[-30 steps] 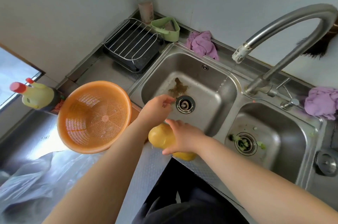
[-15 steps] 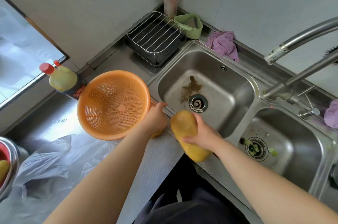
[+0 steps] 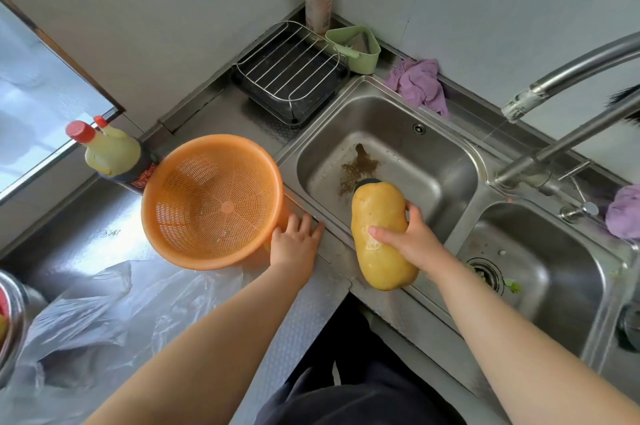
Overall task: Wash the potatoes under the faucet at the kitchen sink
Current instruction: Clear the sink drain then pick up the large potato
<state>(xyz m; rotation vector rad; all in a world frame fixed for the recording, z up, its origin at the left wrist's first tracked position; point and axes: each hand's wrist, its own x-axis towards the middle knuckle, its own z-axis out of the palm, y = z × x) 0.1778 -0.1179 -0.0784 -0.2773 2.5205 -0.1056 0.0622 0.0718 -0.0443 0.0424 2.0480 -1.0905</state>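
Your right hand (image 3: 410, 240) wraps a large yellow potato (image 3: 380, 234) above the left sink basin (image 3: 429, 161), while your left hand (image 3: 294, 244), fingers spread, touches the orange colander (image 3: 211, 201) beside it.

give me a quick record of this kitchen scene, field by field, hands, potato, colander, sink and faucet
right hand: grips the large yellow potato above the near rim of the left steel sink basin
left hand: open, at the rim of the round orange plastic colander
colander: empty, on the counter left of the sink
curved steel faucet: thin stream running
left basin: brown dirt near the drain
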